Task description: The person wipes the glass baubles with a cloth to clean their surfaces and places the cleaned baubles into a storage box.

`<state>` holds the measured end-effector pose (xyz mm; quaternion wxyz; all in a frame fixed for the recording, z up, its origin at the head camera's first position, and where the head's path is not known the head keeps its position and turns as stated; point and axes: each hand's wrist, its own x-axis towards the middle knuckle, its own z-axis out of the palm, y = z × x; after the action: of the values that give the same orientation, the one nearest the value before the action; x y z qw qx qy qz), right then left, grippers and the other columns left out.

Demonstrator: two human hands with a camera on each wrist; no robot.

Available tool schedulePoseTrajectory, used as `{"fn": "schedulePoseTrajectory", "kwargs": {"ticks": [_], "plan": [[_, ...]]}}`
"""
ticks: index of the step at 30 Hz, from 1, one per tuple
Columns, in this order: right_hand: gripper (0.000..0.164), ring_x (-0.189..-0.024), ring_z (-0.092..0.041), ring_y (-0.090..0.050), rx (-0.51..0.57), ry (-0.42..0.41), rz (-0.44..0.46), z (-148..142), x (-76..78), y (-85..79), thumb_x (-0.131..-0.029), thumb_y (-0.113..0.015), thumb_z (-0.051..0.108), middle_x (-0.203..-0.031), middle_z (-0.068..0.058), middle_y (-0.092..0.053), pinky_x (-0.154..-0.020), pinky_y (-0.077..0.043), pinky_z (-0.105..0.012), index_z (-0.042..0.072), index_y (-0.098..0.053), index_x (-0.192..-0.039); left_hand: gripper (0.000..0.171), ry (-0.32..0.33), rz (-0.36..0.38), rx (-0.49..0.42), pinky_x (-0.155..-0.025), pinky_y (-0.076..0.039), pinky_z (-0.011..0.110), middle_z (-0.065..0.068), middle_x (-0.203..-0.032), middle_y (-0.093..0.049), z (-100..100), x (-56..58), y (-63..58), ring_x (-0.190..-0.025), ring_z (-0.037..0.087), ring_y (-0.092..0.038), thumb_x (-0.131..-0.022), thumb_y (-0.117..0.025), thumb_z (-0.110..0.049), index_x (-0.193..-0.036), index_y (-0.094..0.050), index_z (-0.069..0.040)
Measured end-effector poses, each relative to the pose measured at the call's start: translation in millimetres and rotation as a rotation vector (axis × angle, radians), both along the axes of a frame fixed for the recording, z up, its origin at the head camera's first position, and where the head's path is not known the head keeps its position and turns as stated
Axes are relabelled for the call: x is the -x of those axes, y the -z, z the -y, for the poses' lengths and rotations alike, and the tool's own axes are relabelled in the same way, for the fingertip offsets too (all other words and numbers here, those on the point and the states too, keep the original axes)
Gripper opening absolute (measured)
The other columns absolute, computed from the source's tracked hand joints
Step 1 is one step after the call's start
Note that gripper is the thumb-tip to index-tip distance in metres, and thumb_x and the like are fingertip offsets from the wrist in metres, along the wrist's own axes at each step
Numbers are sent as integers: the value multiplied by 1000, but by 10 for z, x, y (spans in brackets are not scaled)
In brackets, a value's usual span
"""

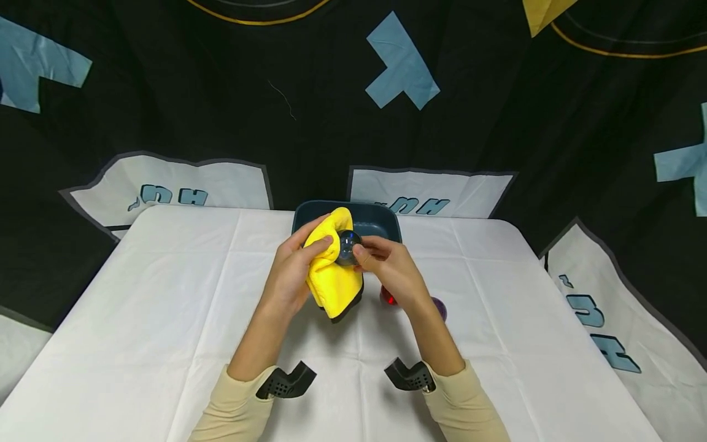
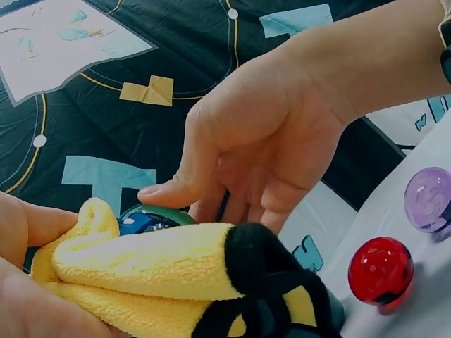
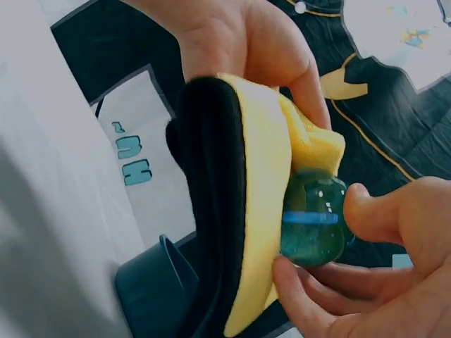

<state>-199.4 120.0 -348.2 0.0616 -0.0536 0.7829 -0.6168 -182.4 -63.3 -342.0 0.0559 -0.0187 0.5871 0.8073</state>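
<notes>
My right hand (image 1: pixel 394 265) pinches the glassy ball (image 1: pixel 347 248), and there it sits between my hands, just left of my right fingertips, touching the yellow cloth (image 1: pixel 334 288) my left hand (image 1: pixel 289 268) grips; the ball's round, the cloth runs lengthwise toward me.

on the black backdrop (image 1: pixel 331 135), the left white panel (image 1: pixel 232 184) bears a blue capital h (image 1: pixel 193 196) and a letter like n or an upturned u (image 1: pixel 156 194); the middle panel (image 1: pixel 475 187) shows a similar pair. smaller marks cannot be read.
</notes>
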Motion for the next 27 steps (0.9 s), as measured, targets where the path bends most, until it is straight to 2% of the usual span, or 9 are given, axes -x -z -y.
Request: {"fn": "schedulePoseTrajectory", "kwargs": {"ticks": [4, 7, 13, 17, 21, 27], "plan": [[40, -100, -24, -72, 53, 86, -79, 40, -28, 1, -93, -75, 24, -119, -14, -68, -89, -60, -33, 7, -66, -127, 45, 5, 11, -16, -99, -53, 31, 3, -144, -47, -3, -3, 0, -124, 25, -53, -101, -58, -17, -145, -55, -25], [37, -101, -24, -73, 35, 117, -103, 55, -63, -28, -91, -77, 24, -117, -12, -70, -90, -60, -34, 9, -69, -124, 45, 4, 16, -28, -99, -53, 32, 4, -144, -47, 5, -6, -4, -124, 25, -53, -101, -57, -17, -145, -55, -24], [48, -113, -23, -71, -5, 91, -71, 73, -100, -69, -85, -83, 18, -126, -7, -69, -98, -57, -37, 15, -68, -131, 46, 1, 15, -37, -98, -54, 30, 4, -144, -46, 16, 2, -1, -124, 25, -52, -101, -57, -17, -146, -54, -23], [47, -113, -24, -70, -11, 106, -76, 82, -82, -45, -86, -81, 14, -128, -8, -68, -98, -56, -36, 14, -67, -131, 45, 4, 12, -27, -96, -55, 30, 5, -143, -47, 6, 3, 5, -123, 26, -53, -101, -57, -17, -146, -54, -23], [45, -112, -24, -68, -42, 100, -35, 63, -65, -55, -89, -78, 17, -127, -7, -68, -99, -56, -38, 16, -67, -133, 45, 6, 8, -24, -95, -55, 30, 6, -142, -47, -5, 1, 7, -121, 26, -54, -100, -57, -17, -144, -56, -22], [43, -106, -24, -69, -50, 45, 57, -6, -48, -94, -92, -74, 25, -123, -7, -69, -104, -52, -43, 18, -66, -134, 44, 18, 6, -34, -96, -53, 29, 5, -144, -46, -13, -4, 11, -123, 25, -52, -100, -57, -16, -144, -57, -22]]}}
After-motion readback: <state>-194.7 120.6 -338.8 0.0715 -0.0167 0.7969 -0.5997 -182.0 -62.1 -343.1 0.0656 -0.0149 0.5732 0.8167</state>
